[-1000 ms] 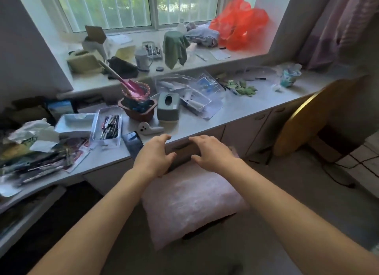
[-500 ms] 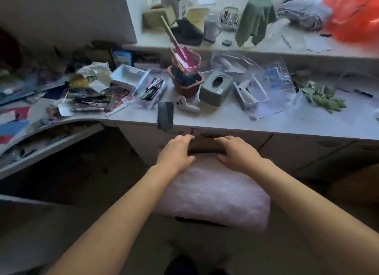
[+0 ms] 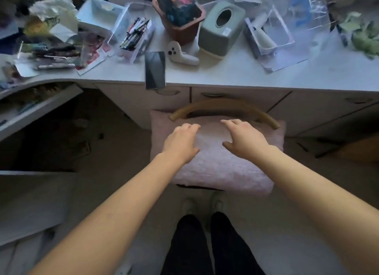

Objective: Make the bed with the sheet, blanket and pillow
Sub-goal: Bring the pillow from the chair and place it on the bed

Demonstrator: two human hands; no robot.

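A pale pink pillow (image 3: 223, 170) lies on a chair seat in front of the desk, its far edge against the chair's curved wooden backrest (image 3: 223, 105). My left hand (image 3: 181, 140) is over the pillow's upper left part, fingers loosely curled, holding nothing. To its right, my right hand (image 3: 243, 139) reaches over the pillow with fingers spread and bent downward. Whether either hand touches the fabric is unclear. No sheet, blanket or bed is in view.
A white desk (image 3: 235, 76) runs across the top, cluttered with a phone (image 3: 155, 69) at its edge, a grey tissue box (image 3: 221, 27), a pen tray (image 3: 133, 36), a brown pot (image 3: 180, 22) and papers. Drawers sit under it. My legs (image 3: 207, 244) stand below the chair.
My head has tilted down and closer. Both hands have come off the chair's backrest and moved toward me, over the pillow. The backrest is now uncovered.
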